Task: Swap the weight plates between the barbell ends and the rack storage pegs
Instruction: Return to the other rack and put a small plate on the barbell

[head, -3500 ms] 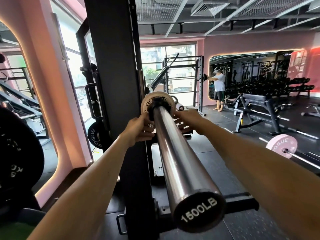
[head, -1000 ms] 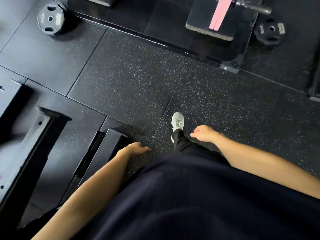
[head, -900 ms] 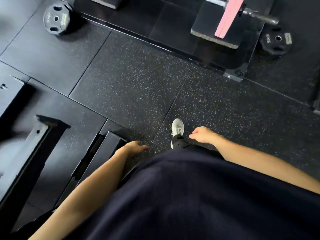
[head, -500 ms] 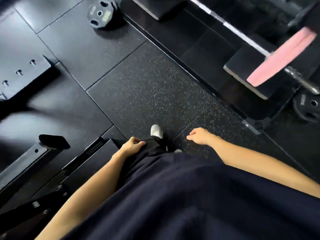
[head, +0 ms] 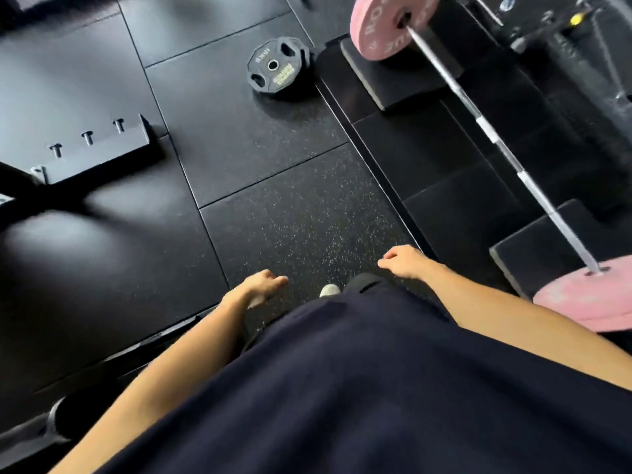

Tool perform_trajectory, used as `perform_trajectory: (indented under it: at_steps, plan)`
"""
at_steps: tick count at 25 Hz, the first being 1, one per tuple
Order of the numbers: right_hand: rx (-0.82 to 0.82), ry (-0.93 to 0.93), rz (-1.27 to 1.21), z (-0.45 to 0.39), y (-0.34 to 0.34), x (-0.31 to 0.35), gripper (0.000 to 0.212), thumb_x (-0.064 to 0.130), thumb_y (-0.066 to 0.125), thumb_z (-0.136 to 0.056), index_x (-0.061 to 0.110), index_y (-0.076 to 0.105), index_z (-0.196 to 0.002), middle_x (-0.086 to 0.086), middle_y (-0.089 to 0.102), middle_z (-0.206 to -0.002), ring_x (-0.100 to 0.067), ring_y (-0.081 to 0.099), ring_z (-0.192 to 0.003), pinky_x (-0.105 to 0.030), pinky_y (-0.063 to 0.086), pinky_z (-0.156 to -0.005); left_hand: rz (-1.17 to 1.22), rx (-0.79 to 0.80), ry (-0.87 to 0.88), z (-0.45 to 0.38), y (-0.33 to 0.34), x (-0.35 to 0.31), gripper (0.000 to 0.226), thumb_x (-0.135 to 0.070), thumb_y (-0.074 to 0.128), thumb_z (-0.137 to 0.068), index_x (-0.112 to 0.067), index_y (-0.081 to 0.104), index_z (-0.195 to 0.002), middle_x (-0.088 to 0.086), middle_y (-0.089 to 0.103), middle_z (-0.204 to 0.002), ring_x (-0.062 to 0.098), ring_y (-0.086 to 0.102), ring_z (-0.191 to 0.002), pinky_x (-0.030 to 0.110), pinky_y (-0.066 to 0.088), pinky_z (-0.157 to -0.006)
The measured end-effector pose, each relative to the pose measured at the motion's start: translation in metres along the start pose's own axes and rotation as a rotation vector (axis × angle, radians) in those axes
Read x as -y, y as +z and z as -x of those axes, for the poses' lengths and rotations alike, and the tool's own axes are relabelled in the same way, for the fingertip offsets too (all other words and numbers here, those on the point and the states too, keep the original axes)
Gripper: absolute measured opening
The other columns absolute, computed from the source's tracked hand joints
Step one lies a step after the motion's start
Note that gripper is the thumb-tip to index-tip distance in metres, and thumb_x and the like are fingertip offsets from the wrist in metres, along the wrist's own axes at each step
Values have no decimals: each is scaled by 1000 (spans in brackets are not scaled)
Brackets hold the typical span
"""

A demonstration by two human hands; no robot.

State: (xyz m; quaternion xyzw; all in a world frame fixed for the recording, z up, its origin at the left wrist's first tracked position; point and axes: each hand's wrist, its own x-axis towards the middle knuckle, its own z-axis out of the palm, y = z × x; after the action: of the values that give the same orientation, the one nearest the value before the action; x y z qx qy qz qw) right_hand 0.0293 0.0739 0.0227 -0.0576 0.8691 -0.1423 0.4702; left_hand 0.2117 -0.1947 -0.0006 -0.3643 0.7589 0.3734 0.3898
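Your left hand [head: 254, 289] and right hand [head: 405, 263] hang over speckled rubber flooring [head: 301, 213], fingers loosely curled, holding nothing. Open floor lies ahead of you up to a black plate [head: 278, 68] lying flat. To your right, a raised platform edge [head: 372, 159] borders the barbell [head: 499, 142]. The far pink plate [head: 384, 23] is cut off at the top and stands on a pad [head: 393, 83]. The near pink plate [head: 588, 297] is cut off at the right. The rack base [head: 99, 148] at left is blurred.
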Motion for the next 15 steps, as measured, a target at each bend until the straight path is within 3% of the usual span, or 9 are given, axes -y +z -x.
perform_trajectory:
  at_steps: [2, 4, 6, 11, 15]
  plan:
    - [8, -12, 17, -27, -31, 29, 40, 41, 63, -85, 20, 64, -119, -3, 62, -127, -24, 55, -117, -35, 42, -101, 35, -24, 1, -18, -37, -28, 42, -54, 49, -94, -13, 57, -101, 13, 64, -101, 27, 61, -88, 32, 42, -71]
    - [41, -17, 60, -56, -57, 56, 40, 40, 63, -85, 20, 63, -120, -3, 60, -128, -23, 54, -118, -36, 42, -102, 49, -30, -26, -36, -67, -52, 50, -55, 48, -94, -11, 57, -115, 15, 63, -118, 32, 61, -108, 36, 48, -83]
    - [96, -34, 106, -94, -84, 85, 39, 39, 62, -87, 19, 62, -120, -4, 60, -128, -23, 54, -117, -35, 42, -101, 66, -5, -56, -59, -96, -73, 53, -53, 47, -95, -9, 55, -123, 15, 60, -126, 33, 58, -115, 39, 48, -91]
    - [153, -106, 234, -190, -166, 169, 47, 39, 60, -89, 16, 57, -130, -5, 57, -134, -25, 52, -123, -34, 40, -103, 120, 4, -150, -113, -171, -114, 50, -51, 47, -97, -9, 54, -124, 16, 59, -127, 30, 59, -109, 34, 46, -80]
    - [146, -181, 318, -258, -243, 258, 44, 37, 60, -91, 13, 58, -128, -8, 59, -131, -26, 55, -116, -35, 41, -100, 212, -87, -168, -145, -248, -146, 41, -52, 47, -95, -13, 59, -98, 9, 64, -101, 23, 58, -84, 31, 42, -69]
